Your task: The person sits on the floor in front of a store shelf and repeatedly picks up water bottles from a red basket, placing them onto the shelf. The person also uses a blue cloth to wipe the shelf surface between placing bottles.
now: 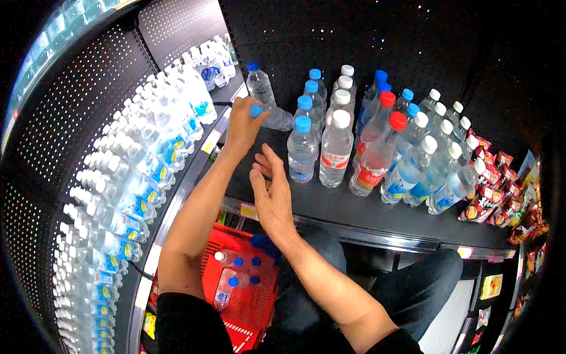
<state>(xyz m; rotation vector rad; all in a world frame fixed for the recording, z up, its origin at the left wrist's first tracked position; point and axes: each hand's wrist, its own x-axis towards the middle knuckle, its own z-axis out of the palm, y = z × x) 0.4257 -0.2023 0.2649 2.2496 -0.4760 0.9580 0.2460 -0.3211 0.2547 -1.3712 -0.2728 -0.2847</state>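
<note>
I'm seeing bright overhead light glaring off the bottles [118,194], while fisheye edges are bending and fading black.

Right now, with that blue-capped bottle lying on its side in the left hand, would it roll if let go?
Probably yes: the bottle is round and lies sideways on the flat dark shelf, so it could roll. It looks full of clear water, so likely heavy for its size. The left hand holds it near the cap; smooth plastic may slip.

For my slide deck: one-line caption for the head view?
Left hand grips a blue-capped water bottle on the black shelf; right hand open.
</note>
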